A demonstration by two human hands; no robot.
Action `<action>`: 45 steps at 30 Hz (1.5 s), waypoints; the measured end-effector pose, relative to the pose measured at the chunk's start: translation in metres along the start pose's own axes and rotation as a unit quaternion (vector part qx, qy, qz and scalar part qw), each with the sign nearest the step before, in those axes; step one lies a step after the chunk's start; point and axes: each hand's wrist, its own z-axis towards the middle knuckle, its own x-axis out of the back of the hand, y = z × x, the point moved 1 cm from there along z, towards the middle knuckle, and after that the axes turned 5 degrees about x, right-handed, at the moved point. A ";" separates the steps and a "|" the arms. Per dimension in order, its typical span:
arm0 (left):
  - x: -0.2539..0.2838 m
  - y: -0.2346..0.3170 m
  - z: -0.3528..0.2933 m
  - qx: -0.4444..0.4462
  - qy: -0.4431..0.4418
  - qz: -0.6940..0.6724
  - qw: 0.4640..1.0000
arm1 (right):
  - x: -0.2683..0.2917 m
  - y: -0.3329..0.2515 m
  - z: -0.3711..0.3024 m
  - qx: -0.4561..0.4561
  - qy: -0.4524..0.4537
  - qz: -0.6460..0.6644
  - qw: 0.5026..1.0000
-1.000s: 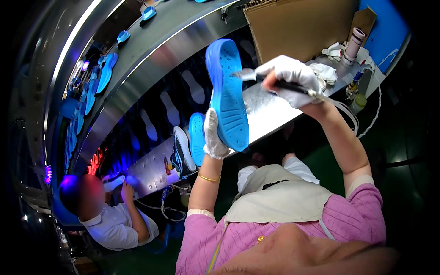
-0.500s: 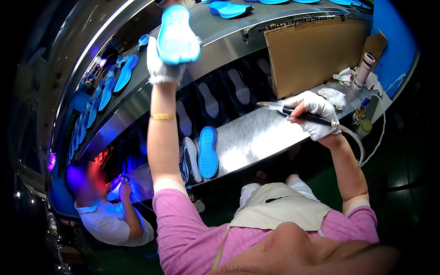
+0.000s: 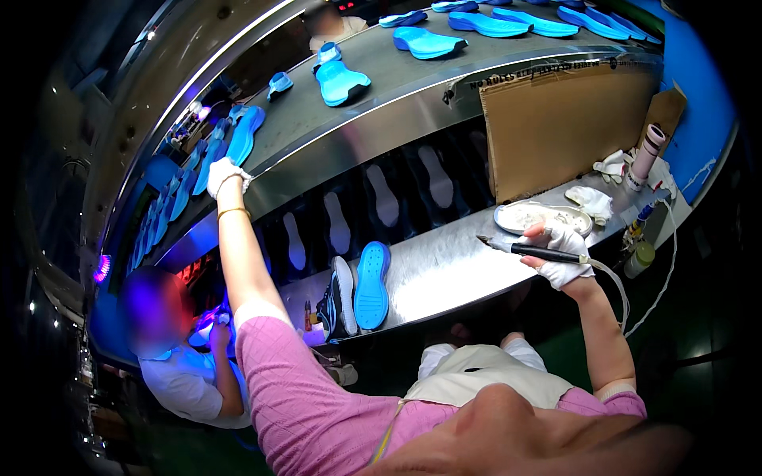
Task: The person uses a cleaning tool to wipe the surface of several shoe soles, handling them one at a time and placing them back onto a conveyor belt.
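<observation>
My left hand (image 3: 228, 178), in a white glove, is at the conveyor's near edge, against the end of a blue shoe sole (image 3: 210, 159). Its fingers are too hidden to show a grip. My right hand (image 3: 562, 252), in a white glove with some bare fingertips, is closed around a black-handled brush (image 3: 548, 253) with a pale tube at its rear. The brush tip points left over the metal shelf (image 3: 432, 274). Behind that hand lies a whitish oval dish (image 3: 516, 216) with residue inside. A blue sole (image 3: 371, 285) and a dark shoe (image 3: 341, 297) stand side by side at the shelf's left end.
Blue soles (image 3: 425, 42) lie along the grey conveyor (image 3: 381, 71), one singly (image 3: 340, 82). Cardboard (image 3: 567, 131) leans at the right, near a pink bottle (image 3: 648, 151) and white cloth (image 3: 589, 204). A co-worker (image 3: 186, 381) works at the left; another person (image 3: 333, 28) is across the belt.
My left hand has let go of a blue sole, which now lies on the conveyor, and moved left and down. The brush has moved right and down in my right hand, uncovering the whitish dish.
</observation>
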 end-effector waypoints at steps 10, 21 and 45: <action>0.024 -0.018 -0.158 -0.294 0.164 -0.568 0.751 | -0.012 0.001 -0.010 0.095 -0.004 -0.124 0.988; 0.002 0.006 -0.271 -0.264 -0.413 -0.853 0.179 | -0.027 0.025 -0.022 -0.011 0.095 -0.017 0.995; -0.156 0.089 -0.477 0.050 -0.552 -0.796 0.245 | -0.078 0.015 -0.009 0.095 0.007 -0.140 0.986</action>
